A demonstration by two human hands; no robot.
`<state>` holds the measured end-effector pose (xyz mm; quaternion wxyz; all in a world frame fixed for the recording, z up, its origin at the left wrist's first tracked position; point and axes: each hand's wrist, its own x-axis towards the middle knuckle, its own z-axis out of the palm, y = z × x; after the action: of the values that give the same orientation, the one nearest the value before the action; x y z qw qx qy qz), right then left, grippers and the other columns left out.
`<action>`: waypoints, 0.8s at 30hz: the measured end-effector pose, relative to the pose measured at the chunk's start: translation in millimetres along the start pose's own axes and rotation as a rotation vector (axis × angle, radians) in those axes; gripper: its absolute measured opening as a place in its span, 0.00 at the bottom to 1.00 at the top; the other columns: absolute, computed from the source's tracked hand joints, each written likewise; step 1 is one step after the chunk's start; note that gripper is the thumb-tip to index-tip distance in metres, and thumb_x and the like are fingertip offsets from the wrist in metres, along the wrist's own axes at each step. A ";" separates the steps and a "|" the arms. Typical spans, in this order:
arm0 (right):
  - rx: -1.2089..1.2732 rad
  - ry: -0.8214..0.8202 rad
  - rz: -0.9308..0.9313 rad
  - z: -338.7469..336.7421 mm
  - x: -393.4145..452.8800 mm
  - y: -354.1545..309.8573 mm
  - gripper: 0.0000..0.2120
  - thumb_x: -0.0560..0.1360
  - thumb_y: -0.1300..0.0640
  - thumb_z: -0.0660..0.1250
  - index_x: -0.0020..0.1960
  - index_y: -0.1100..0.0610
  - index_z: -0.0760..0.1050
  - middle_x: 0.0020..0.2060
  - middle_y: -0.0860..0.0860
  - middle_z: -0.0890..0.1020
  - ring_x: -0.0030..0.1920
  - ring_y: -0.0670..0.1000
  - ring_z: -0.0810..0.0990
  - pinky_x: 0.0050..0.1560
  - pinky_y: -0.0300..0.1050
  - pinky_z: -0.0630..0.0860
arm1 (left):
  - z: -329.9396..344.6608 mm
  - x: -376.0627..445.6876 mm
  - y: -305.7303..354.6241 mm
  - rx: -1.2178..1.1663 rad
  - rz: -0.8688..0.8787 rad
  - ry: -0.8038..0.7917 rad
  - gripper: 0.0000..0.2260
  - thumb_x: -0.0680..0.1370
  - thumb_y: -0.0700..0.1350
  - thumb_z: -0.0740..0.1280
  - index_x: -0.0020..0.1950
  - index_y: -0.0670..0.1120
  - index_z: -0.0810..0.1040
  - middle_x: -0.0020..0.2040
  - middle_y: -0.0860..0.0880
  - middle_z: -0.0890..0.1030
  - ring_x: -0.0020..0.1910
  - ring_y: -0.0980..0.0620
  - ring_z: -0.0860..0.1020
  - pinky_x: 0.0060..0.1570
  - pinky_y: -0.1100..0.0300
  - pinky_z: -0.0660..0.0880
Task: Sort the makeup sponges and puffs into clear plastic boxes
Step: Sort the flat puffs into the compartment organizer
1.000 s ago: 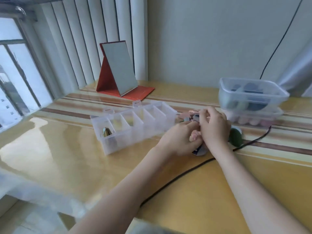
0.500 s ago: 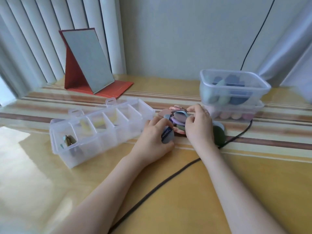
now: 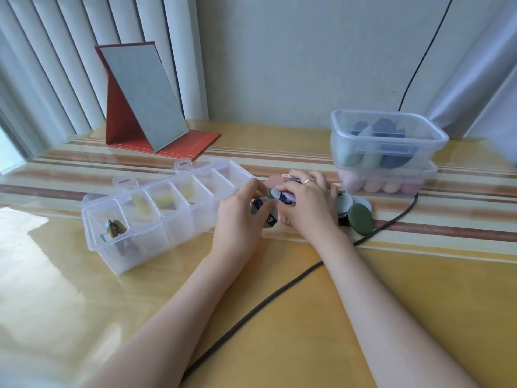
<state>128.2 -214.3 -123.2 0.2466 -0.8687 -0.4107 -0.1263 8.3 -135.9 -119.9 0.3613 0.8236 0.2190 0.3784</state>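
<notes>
left hand (image 3: 240, 211): fingers curled, pinching grey puff (image 3: 264, 215)
right hand (image 3: 309, 201): palm down, curled over puff pile (image 3: 285, 196), apparently gripping
divided box (image 3: 156, 211): left, near

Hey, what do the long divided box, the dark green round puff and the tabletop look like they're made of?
Divided box: clear, slightly frosted hard plastic by the look of it; the compartment walls and contents show through.
Dark green puff: looks like soft foam or sponge with a matte finish, no shine; the exact material can't be told.
Tabletop: yellowish with brown stripes under a glossy, possibly clear cover; window light reflects off it.
</notes>
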 end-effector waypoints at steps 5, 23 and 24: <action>0.089 0.236 -0.065 10.8 4.2 3.0 0.04 0.72 0.52 0.72 0.41 0.51 0.85 0.56 0.49 0.82 0.59 0.55 0.72 0.59 0.53 0.64 | -0.8 0.7 2.9 -0.069 -0.071 0.032 0.05 0.75 0.36 0.66 0.41 0.45 0.76 0.37 0.47 0.79 0.32 0.49 0.80 0.32 0.59 0.79; 1.083 0.007 0.244 -6.9 4.1 -1.6 0.04 0.76 0.54 0.69 0.45 0.48 0.83 0.44 0.49 0.85 0.46 0.50 0.81 0.48 0.47 0.80 | 4.2 3.4 4.2 -0.381 -0.398 -0.147 0.22 0.72 0.61 0.67 0.44 0.40 0.82 0.42 0.38 0.83 0.41 0.45 0.83 0.49 0.43 0.79; 1.093 -0.006 0.244 -8.1 4.3 -1.1 0.05 0.77 0.55 0.68 0.45 0.48 0.83 0.41 0.46 0.84 0.45 0.48 0.81 0.46 0.44 0.80 | 3.5 3.7 4.4 -0.408 -0.414 -0.147 0.25 0.70 0.63 0.68 0.44 0.39 0.81 0.40 0.38 0.82 0.42 0.42 0.83 0.49 0.40 0.79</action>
<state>129.9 -215.2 -114.2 0.6728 -0.6560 -0.3135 0.1369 13.7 -137.9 -116.5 0.6038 0.6969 0.2749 0.2724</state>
